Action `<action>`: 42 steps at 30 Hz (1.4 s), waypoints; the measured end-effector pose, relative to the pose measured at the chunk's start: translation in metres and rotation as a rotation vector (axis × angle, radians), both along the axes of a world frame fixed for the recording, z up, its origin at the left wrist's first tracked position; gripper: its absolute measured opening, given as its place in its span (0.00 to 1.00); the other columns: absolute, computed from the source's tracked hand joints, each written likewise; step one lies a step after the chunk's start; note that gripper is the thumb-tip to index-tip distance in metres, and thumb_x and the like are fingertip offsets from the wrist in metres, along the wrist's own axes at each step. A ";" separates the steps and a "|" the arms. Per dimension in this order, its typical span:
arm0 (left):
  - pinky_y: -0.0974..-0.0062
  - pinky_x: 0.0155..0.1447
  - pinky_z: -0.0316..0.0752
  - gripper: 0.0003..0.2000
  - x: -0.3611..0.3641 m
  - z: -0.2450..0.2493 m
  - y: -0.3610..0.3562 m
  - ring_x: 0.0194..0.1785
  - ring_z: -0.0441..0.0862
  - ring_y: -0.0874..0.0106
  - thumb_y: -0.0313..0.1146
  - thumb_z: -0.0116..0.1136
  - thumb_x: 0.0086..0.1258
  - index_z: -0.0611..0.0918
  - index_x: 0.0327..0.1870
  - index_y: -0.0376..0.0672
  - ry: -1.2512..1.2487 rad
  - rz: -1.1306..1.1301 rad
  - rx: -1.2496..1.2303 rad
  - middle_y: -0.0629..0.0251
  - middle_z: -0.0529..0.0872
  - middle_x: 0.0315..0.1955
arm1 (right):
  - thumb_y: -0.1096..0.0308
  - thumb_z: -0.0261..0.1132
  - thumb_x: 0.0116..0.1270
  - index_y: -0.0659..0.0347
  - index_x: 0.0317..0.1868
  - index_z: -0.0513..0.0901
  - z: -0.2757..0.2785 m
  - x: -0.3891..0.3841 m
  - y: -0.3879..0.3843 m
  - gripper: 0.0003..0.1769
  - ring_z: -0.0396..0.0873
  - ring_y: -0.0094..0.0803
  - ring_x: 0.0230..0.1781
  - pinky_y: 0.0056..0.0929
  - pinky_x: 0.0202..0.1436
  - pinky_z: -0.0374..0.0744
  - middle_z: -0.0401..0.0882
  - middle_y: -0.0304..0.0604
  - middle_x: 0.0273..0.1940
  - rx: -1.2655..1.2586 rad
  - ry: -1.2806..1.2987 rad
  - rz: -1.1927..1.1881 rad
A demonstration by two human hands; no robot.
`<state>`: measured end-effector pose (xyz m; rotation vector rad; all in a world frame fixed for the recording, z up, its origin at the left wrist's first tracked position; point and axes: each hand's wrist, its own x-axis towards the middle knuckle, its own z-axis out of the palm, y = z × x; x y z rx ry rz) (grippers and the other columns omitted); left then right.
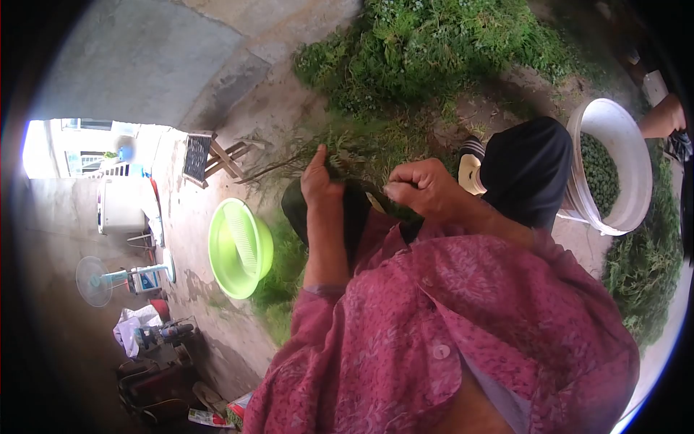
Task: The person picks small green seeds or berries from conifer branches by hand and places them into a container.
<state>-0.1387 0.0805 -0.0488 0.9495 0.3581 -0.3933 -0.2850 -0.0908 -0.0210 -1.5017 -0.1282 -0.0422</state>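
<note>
My left hand [318, 181] is closed around a leafy green branch [277, 167], its thumb pointing up; the thin brown stem sticks out to the left. Just right of it, in front of my body, my right hand [423, 182] is curled with the fingers pressed together. Whatever those fingers may hold is hidden. Loose green sprigs [390, 148] lie on the ground beyond both hands. A white bucket [632, 163] stands to the right beside my knee, with small round green fruits [597, 173] inside.
A big heap of green branches [434, 50] lies ahead, with more greenery [640, 282] at the right. On the left are a bright green basin [241, 249], a folding stool [210, 158] and a fan [95, 281]. Another person's arm [661, 118] reaches in near the bucket.
</note>
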 end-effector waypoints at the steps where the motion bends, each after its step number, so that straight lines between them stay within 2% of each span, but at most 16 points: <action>1: 0.74 0.29 0.77 0.05 0.002 -0.001 0.004 0.29 0.79 0.68 0.29 0.57 0.61 0.77 0.34 0.39 0.000 -0.001 0.001 0.62 0.80 0.28 | 0.70 0.55 0.59 0.61 0.31 0.77 -0.001 -0.001 -0.002 0.06 0.74 0.22 0.19 0.23 0.18 0.68 0.76 0.39 0.22 0.293 0.211 0.112; 2: 0.75 0.29 0.77 0.04 0.002 -0.003 0.007 0.28 0.79 0.69 0.29 0.56 0.62 0.76 0.33 0.39 -0.026 -0.013 -0.012 0.63 0.80 0.27 | 0.70 0.55 0.59 0.61 0.31 0.77 -0.002 0.000 -0.005 0.06 0.74 0.22 0.19 0.23 0.18 0.68 0.76 0.39 0.22 0.296 0.210 0.113; 4: 0.75 0.29 0.78 0.04 -0.001 0.005 0.006 0.27 0.78 0.70 0.28 0.56 0.62 0.76 0.33 0.39 -0.056 -0.024 -0.022 0.63 0.79 0.26 | 0.71 0.53 0.62 0.61 0.37 0.76 -0.003 0.007 -0.013 0.06 0.73 0.19 0.21 0.15 0.18 0.67 0.77 0.37 0.28 0.726 0.361 0.070; 7: 0.76 0.28 0.78 0.03 -0.007 0.009 -0.001 0.25 0.78 0.72 0.28 0.56 0.62 0.75 0.31 0.40 -0.028 0.011 0.024 0.65 0.78 0.24 | 0.71 0.53 0.63 0.62 0.42 0.73 -0.019 0.013 -0.018 0.08 0.73 0.19 0.23 0.13 0.19 0.67 0.77 0.39 0.32 0.818 0.345 0.157; 11: 0.69 0.35 0.79 0.06 -0.016 0.009 -0.013 0.30 0.79 0.67 0.27 0.57 0.60 0.76 0.37 0.38 -0.006 -0.057 0.017 0.61 0.80 0.29 | 0.70 0.53 0.64 0.61 0.40 0.74 -0.025 0.013 -0.014 0.07 0.73 0.18 0.23 0.12 0.19 0.67 0.77 0.38 0.30 0.798 0.350 0.145; 14: 0.66 0.40 0.78 0.10 -0.034 -0.001 -0.028 0.34 0.80 0.64 0.25 0.57 0.59 0.76 0.42 0.37 -0.102 -0.089 0.129 0.59 0.81 0.33 | 0.68 0.56 0.62 0.63 0.36 0.76 -0.028 0.015 -0.013 0.07 0.73 0.21 0.23 0.20 0.20 0.69 0.76 0.40 0.28 0.570 0.384 0.081; 16: 0.67 0.41 0.77 0.11 -0.044 -0.009 -0.031 0.36 0.80 0.66 0.25 0.58 0.59 0.77 0.44 0.40 -0.198 -0.209 0.195 0.62 0.81 0.37 | 0.68 0.57 0.61 0.65 0.32 0.76 -0.036 0.019 -0.012 0.07 0.71 0.29 0.18 0.26 0.23 0.70 0.76 0.40 0.23 -0.146 -0.060 -0.165; 17: 0.67 0.41 0.77 0.11 -0.047 -0.012 -0.033 0.36 0.80 0.66 0.25 0.58 0.59 0.77 0.44 0.40 -0.196 -0.211 0.195 0.62 0.81 0.37 | 0.68 0.57 0.61 0.65 0.32 0.76 -0.038 0.020 -0.012 0.07 0.71 0.29 0.18 0.26 0.23 0.70 0.76 0.40 0.23 -0.145 -0.058 -0.167; 19: 0.68 0.41 0.77 0.12 -0.057 -0.002 -0.043 0.35 0.80 0.68 0.28 0.59 0.59 0.76 0.45 0.42 -0.103 -0.298 0.221 0.64 0.81 0.37 | 0.66 0.60 0.56 0.67 0.29 0.75 -0.035 0.021 -0.014 0.11 0.72 0.43 0.20 0.35 0.27 0.70 0.74 0.50 0.21 -0.537 -0.115 -0.244; 22: 0.73 0.34 0.76 0.15 -0.072 0.022 -0.054 0.34 0.78 0.73 0.31 0.63 0.56 0.75 0.43 0.41 0.035 -0.298 0.109 0.66 0.79 0.34 | 0.64 0.61 0.53 0.68 0.29 0.74 -0.033 0.020 -0.015 0.13 0.73 0.52 0.25 0.38 0.29 0.71 0.72 0.57 0.23 -0.608 -0.033 -0.225; 25: 0.74 0.35 0.77 0.16 -0.064 0.007 -0.048 0.35 0.78 0.73 0.33 0.64 0.56 0.75 0.43 0.40 -0.086 -0.437 0.187 0.65 0.79 0.34 | 0.64 0.60 0.52 0.67 0.30 0.76 -0.030 0.020 -0.013 0.12 0.75 0.54 0.32 0.43 0.36 0.73 0.76 0.58 0.27 -0.650 0.026 -0.201; 28: 0.75 0.36 0.76 0.17 -0.074 0.007 -0.055 0.37 0.77 0.73 0.32 0.63 0.56 0.73 0.45 0.39 -0.014 -0.326 0.390 0.64 0.79 0.35 | 0.65 0.60 0.51 0.67 0.30 0.76 -0.036 0.022 -0.010 0.12 0.75 0.54 0.33 0.43 0.36 0.74 0.76 0.59 0.28 -0.584 0.017 -0.134; 35: 0.75 0.38 0.75 0.18 -0.071 0.010 -0.051 0.37 0.78 0.71 0.30 0.62 0.56 0.72 0.46 0.38 0.013 -0.479 0.271 0.63 0.79 0.35 | 0.65 0.60 0.51 0.68 0.30 0.77 -0.041 0.022 -0.013 0.12 0.75 0.54 0.32 0.43 0.37 0.74 0.76 0.58 0.30 -0.566 -0.044 -0.107; 38: 0.68 0.38 0.77 0.09 -0.069 -0.003 -0.049 0.35 0.78 0.69 0.28 0.56 0.60 0.75 0.42 0.41 -0.024 -0.357 0.260 0.65 0.79 0.34 | 0.64 0.60 0.51 0.68 0.31 0.78 -0.038 0.020 -0.011 0.13 0.75 0.55 0.32 0.42 0.36 0.74 0.76 0.58 0.29 -0.562 -0.054 -0.109; 41: 0.68 0.38 0.77 0.08 -0.061 -0.004 -0.045 0.34 0.79 0.69 0.27 0.56 0.60 0.76 0.40 0.42 -0.042 -0.319 0.203 0.64 0.79 0.32 | 0.65 0.61 0.54 0.67 0.32 0.78 -0.033 0.018 -0.012 0.12 0.78 0.44 0.26 0.36 0.29 0.74 0.77 0.51 0.25 -0.426 -0.031 -0.236; 42: 0.69 0.36 0.77 0.07 -0.061 0.004 -0.045 0.33 0.78 0.69 0.27 0.55 0.61 0.76 0.40 0.42 -0.023 -0.278 0.132 0.64 0.80 0.31 | 0.68 0.59 0.56 0.66 0.34 0.79 -0.026 0.017 -0.015 0.09 0.76 0.32 0.23 0.28 0.24 0.72 0.77 0.46 0.24 -0.151 0.108 -0.227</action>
